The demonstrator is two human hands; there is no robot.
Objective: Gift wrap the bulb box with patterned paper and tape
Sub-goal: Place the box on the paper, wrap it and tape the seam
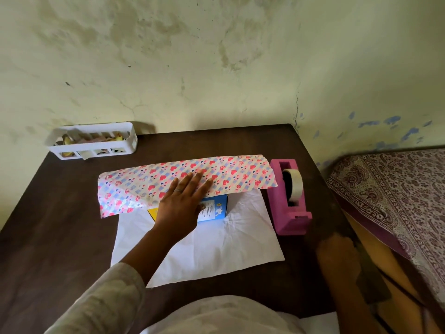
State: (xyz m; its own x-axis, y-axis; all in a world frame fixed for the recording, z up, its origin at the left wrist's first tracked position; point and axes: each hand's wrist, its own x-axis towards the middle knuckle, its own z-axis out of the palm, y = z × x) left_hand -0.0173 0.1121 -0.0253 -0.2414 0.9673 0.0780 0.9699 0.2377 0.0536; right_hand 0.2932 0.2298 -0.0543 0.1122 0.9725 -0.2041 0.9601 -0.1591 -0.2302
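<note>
Because the patterned paper [216, 173] was folded over it from the far side, only the near face of the bulb box [214, 210] showed, blue and yellow, a little below the centre of the frame. The box lay on the white underside of the sheet, which spread toward the lower part of the picture on the dark desk [60, 225].

The left hand [179, 203] lay flat on the folded flap, fingers straight and slightly spread, and pressed the paper down on the top of the box. It gripped nothing. The right hand [337, 256] was at the lower right edge of the desk, dark and blurred, so I cannot tell if it was open or closed.

I judged the box to be light cardboard, stiff enough to keep its shape under a flat palm, but with something fragile inside, so strong pressure was not wise. The paper looked thin and easily creased, and perhaps a little slippery. It seemed best to hold it by its edges and to keep the box steady from above.

Just right of the paper stood a pink tape dispenser [290, 201] with its roll. A white basket [92, 141] with small things stood at the upper left of the desk, near the wall.
</note>
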